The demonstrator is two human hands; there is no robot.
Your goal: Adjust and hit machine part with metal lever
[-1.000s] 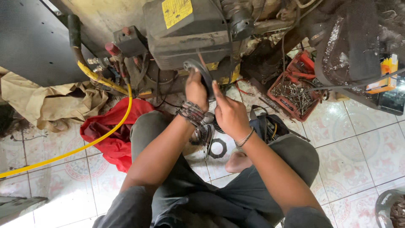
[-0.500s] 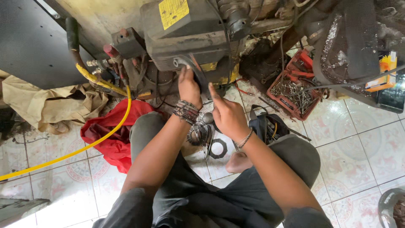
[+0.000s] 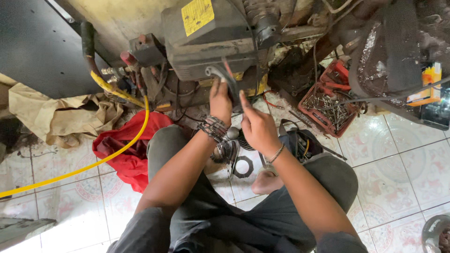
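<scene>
Seen from above, a person sits on a tiled floor [image 3: 403, 164] w/ knees spread, both bare arms reaching far toward a grimy engine block [image 3: 211, 51] that fills the far centre. Left hand [image 3: 220, 99], w/ beaded bracelets at the wrist, is closed around a dark bent metal lever [image 3: 224, 75] sticking out from the near face of the engine; fingers wrap it, so they are narrow and gripping. Right hand [image 3: 257, 126], w/ a thin bangle at the wrist, sits just right of the left hand, index finger stretched far toward the same lever and touching or almost touching it; cannot tell if its other fingers hold anything. Lever is at centre, just below a yellow label [image 3: 197, 16] on the engine top. Between the knees, on the floor near the hands, lie small metal parts incl. a flat ring gasket [image 3: 243, 167] and a round dark part [image 3: 224, 152]. Left of the legs is a crumpled red cloth [image 3: 126, 145], w/ a yellow hose [image 3: 108, 157] curving across it to the far left edge. Far left lies a tan cloth [image 3: 56, 117]. Right of the engine sits a red tray [image 3: 328, 105] full of screws and nails. A bare foot [image 3: 266, 182] shows under the right forearm
</scene>
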